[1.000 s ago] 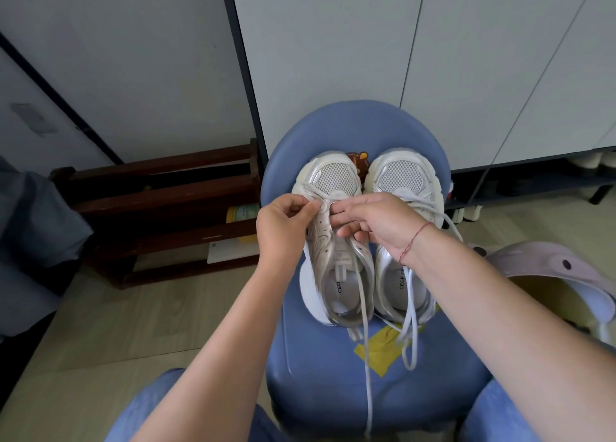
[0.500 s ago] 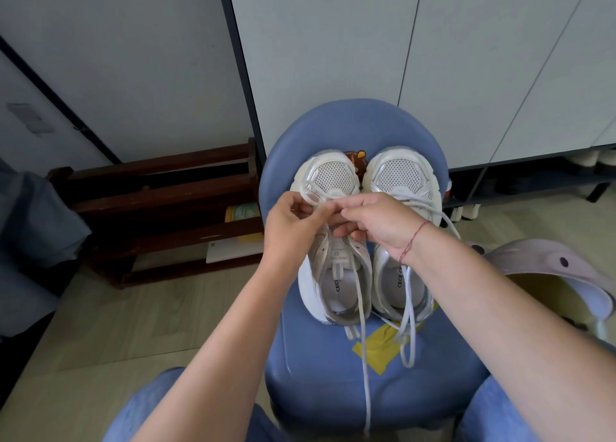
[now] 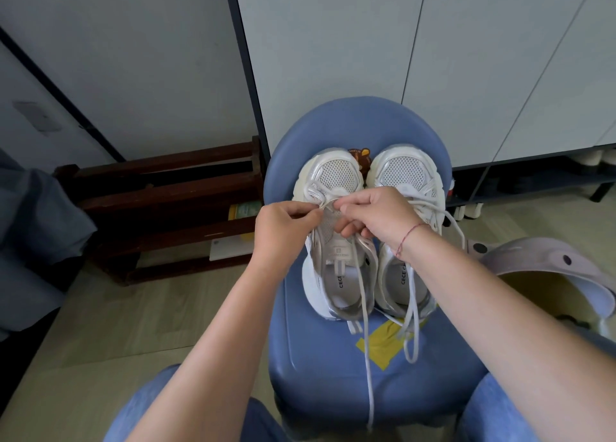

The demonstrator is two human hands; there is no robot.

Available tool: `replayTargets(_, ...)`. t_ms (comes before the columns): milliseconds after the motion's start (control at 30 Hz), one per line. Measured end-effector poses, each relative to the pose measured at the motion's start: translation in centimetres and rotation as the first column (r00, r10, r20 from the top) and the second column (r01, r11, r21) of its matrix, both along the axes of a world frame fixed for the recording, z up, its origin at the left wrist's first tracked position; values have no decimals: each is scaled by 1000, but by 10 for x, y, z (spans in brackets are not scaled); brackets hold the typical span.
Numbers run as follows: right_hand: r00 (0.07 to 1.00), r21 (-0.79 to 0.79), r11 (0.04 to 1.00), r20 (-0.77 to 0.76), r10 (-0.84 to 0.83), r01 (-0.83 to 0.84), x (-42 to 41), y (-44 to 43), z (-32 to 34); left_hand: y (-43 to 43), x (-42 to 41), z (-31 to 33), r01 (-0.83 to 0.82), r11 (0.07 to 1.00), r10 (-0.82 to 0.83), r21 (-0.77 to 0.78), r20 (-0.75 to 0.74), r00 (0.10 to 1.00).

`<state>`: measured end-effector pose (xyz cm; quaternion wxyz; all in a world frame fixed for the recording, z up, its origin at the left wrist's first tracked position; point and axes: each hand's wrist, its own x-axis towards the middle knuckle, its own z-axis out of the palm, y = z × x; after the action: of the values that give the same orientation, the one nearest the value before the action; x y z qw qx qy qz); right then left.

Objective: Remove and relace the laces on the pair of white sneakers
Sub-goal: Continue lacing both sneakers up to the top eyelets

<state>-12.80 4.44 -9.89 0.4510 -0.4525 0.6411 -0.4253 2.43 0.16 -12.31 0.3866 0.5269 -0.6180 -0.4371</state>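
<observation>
The blue chair (image 3: pixel 316 375) carries the white sneakers side by side, toes away from the person. Both hands work on the left sneaker (image 3: pixel 333 175); the right sneaker (image 3: pixel 405 175) is untouched. Since half a second ago the left hand (image 3: pixel 283 231) and right hand (image 3: pixel 380 215) have drawn slightly apart, baring the tongue (image 3: pixel 328 223). Each hand pinches the lace (image 3: pixel 366 341) near the toe-end eyelets. The lace seems threaded only there, though whether it is coming out or going in I cannot tell.

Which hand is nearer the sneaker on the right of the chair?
Right. The right hand overlaps the right sneaker at its inner edge; the left hand sits beyond the left sneaker, on its outer side. Both pinch the left sneaker's lace.
</observation>
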Motion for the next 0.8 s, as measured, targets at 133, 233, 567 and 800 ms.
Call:
replayTargets(133, 988, -39, 999, -154, -11, 5, 8, -6, -4, -2, 1, -2, 5, 1000, -4, 20, -43, 999)
replayTargets(233, 965, -35, 999, -262, -9, -1, 13, -11, -9, -2, 3, -2, 22, 998, -18, 52, -88, 996)
replayTargets(567, 927, -75, 997, -374, -37, 9, 16, -16, -20, -2, 2, -5, 29, 993, -10, 117, -160, 987)
replayTargets(800, 906, -82, 996, -424, 0, -39, 11, -12, -15, 0, 1, -9, -10, 993, 29, 117, -167, 985)
